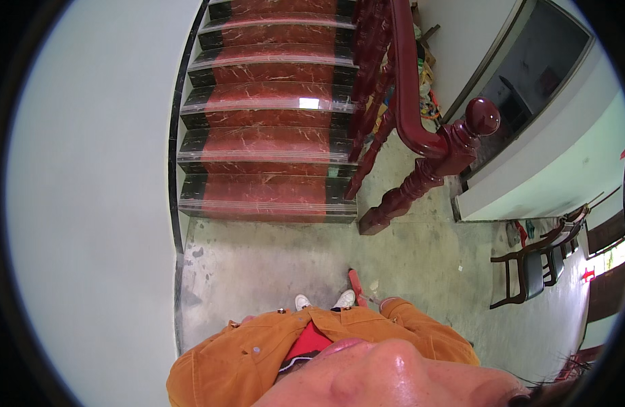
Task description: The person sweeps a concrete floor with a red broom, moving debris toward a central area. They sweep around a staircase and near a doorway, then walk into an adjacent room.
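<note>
My right hand (385, 302) barely shows at the cuff of an orange jacket sleeve (419, 325). From that cuff a thin pale handle (369, 299) runs to a long, narrow red head (356, 285), which looks like a broom or mop resting on the floor beside my right shoe (346, 298). Of my left hand (248, 319) only a sliver of skin appears at the jacket's left edge; its fingers are hidden. In front of me rises a staircase (266, 188) of polished red and black stone with pale striped nosings.
A dark red wooden newel post (414, 178) and handrail (409, 102) flank the stairs on the right. White wall (88, 178) borders the left. Mixed clutter (427, 96) lies behind the balusters. Dark chairs (531, 274) stand at the right on the grey concrete floor (271, 254).
</note>
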